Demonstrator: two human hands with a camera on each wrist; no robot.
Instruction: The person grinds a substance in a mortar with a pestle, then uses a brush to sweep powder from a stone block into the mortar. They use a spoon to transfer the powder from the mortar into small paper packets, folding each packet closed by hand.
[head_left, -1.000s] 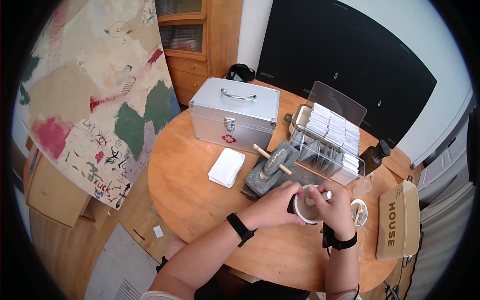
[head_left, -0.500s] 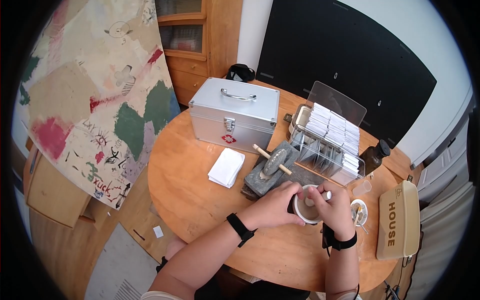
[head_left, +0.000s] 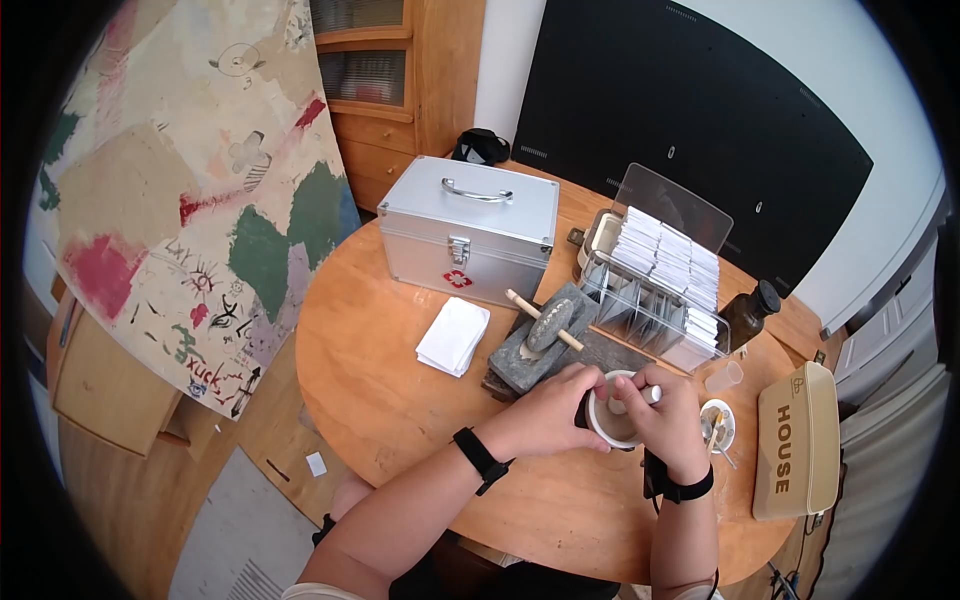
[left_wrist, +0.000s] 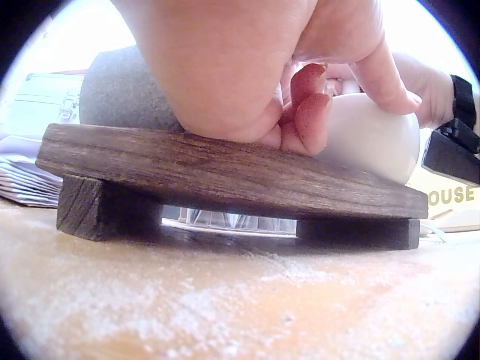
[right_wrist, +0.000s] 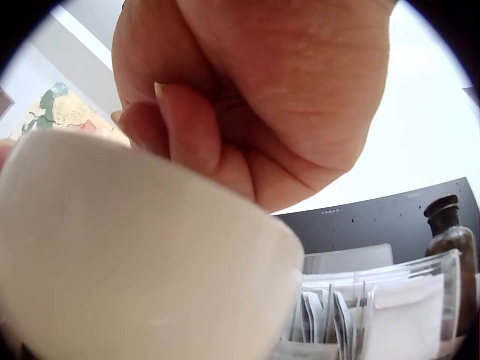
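A white mortar point(head_left: 612, 428) stands on a low dark wooden board point(left_wrist: 225, 176) in the left wrist view. My left hand point(head_left: 545, 412) holds the mortar's side from the left, with the thumb near its rim. A white pestle point(head_left: 653, 393) leans in the mortar, its upper end poking out of my right hand point(head_left: 672, 428). That hand's fingers curl around the pestle above the opening. Some pale matter shows inside the bowl. In the right wrist view the mortar wall point(right_wrist: 142, 247) hides the contents.
Beyond the left hand sits a grey stone grinder point(head_left: 530, 350) with a wooden rod. White papers point(head_left: 454, 335), a silver case point(head_left: 470, 235) and a rack of white packets point(head_left: 665, 255) stand farther back. Rightward are a small dish point(head_left: 718, 415), a clear cup point(head_left: 724, 376), a brown bottle point(head_left: 750, 310) and a HOUSE box point(head_left: 797, 440).
The pestle's upper end has shifted very slightly in the right hand. The left hand and the mortar stay in place.
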